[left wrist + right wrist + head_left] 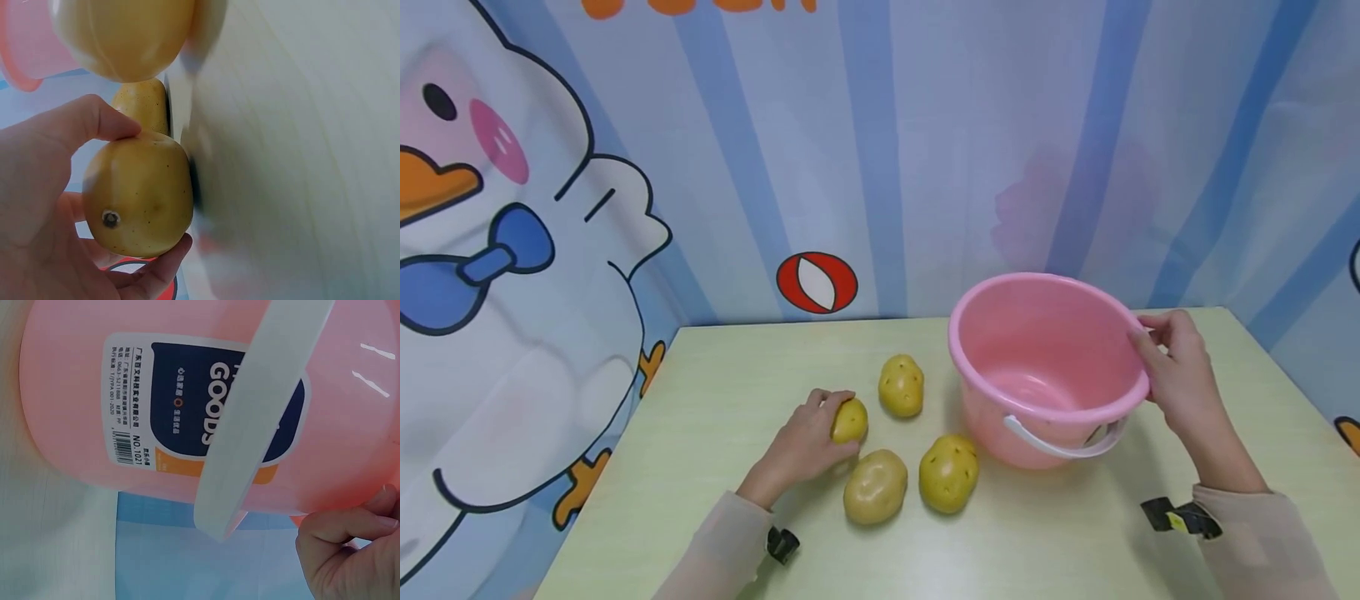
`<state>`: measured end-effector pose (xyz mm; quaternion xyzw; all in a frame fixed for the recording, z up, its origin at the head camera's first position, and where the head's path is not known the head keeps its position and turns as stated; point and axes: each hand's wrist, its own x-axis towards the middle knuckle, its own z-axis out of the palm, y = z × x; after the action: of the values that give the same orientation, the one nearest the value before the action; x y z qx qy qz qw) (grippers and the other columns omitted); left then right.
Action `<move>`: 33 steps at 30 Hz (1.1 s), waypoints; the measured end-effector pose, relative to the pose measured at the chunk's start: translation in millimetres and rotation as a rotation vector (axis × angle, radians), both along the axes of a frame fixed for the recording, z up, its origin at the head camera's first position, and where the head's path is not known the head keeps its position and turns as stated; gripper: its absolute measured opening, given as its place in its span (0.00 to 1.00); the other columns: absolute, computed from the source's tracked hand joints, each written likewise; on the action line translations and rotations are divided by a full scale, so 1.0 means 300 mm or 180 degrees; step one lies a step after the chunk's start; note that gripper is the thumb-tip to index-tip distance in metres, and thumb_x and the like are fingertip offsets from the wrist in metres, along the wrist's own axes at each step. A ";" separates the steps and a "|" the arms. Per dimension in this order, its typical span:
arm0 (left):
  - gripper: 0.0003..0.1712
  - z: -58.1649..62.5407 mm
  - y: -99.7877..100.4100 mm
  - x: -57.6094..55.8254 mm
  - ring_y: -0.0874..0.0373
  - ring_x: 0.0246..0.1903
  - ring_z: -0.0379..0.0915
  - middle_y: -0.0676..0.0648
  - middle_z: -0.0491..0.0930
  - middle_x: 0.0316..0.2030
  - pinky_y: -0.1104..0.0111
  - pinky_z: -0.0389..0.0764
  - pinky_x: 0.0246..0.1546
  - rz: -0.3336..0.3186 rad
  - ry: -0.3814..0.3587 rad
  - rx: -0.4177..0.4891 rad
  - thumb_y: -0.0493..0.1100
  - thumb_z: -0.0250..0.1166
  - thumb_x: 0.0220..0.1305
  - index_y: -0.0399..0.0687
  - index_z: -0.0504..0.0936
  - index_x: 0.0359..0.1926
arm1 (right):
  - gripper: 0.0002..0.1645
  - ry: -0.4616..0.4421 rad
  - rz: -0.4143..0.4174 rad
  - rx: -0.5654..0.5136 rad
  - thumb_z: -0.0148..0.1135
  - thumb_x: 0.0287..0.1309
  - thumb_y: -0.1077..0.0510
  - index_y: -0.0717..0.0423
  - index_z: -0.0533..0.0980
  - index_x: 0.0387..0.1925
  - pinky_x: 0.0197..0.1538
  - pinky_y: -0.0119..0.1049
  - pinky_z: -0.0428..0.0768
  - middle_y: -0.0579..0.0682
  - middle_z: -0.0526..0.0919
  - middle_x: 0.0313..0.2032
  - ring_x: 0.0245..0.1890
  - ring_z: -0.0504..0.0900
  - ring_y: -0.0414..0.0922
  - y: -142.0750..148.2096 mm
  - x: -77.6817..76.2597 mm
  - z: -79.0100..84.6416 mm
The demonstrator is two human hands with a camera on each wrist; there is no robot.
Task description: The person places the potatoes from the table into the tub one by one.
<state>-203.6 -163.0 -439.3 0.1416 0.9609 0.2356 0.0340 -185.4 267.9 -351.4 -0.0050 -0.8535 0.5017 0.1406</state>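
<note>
My left hand (pixel 808 442) grips a small yellow potato (pixel 851 421), thumb on one side and fingers on the other. In the left wrist view this potato (pixel 140 194) shows a dark spot at its end and sits very close to the tabletop; I cannot tell whether it touches. On the right, my right hand (pixel 1182 371) holds the rim of a pink bucket (pixel 977 417), which stands upright. The bucket's inside shows no contents. Three other potatoes lie left of it: one behind (pixel 901 386), a paler smooth one (pixel 876 487), and a speckled one (pixel 949 473).
The bucket's white handle (pixel 1060 450) hangs down at its front. A printed label (pixel 206 406) is on the bucket's side. The pale table (pixel 737 358) ends at a blue striped backdrop (pixel 925 167) with a large cartoon duck (pixel 512 375) on the left.
</note>
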 end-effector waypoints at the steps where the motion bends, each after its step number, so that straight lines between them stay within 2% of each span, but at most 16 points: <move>1: 0.41 -0.001 -0.001 0.001 0.48 0.44 0.70 0.40 0.68 0.59 0.56 0.76 0.41 0.0005 -0.0006 0.0000 0.51 0.67 0.56 0.50 0.68 0.70 | 0.27 0.0002 0.0002 -0.0002 0.44 0.77 0.53 0.72 0.58 0.63 0.23 0.33 0.81 0.63 0.67 0.45 0.24 0.78 0.40 0.000 0.000 0.000; 5: 0.40 0.002 0.001 0.003 0.49 0.45 0.69 0.41 0.67 0.60 0.56 0.76 0.41 0.0049 -0.0006 0.0011 0.52 0.68 0.57 0.51 0.67 0.71 | 0.27 0.0008 0.0016 -0.0031 0.44 0.77 0.53 0.73 0.57 0.63 0.22 0.33 0.81 0.64 0.67 0.46 0.24 0.78 0.40 0.001 -0.001 -0.004; 17: 0.41 0.048 0.007 0.003 0.49 0.47 0.69 0.42 0.67 0.61 0.55 0.76 0.45 0.0224 0.0032 0.0117 0.53 0.68 0.58 0.53 0.67 0.71 | 0.28 0.0047 0.0019 -0.0051 0.44 0.77 0.53 0.73 0.58 0.62 0.22 0.34 0.81 0.63 0.67 0.44 0.24 0.78 0.41 -0.001 0.001 0.002; 33: 0.41 0.122 -0.023 0.014 0.50 0.44 0.68 0.43 0.68 0.59 0.59 0.75 0.40 0.0173 0.0087 0.0266 0.52 0.67 0.57 0.53 0.67 0.71 | 0.29 -0.0018 -0.0015 -0.0007 0.44 0.77 0.52 0.73 0.58 0.64 0.23 0.33 0.82 0.64 0.68 0.46 0.25 0.79 0.39 -0.003 0.001 0.002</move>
<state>-199.5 -169.9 -402.6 0.1199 0.9541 0.2744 0.0086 -185.1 267.1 -350.9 -0.0086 -0.8533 0.5023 0.1394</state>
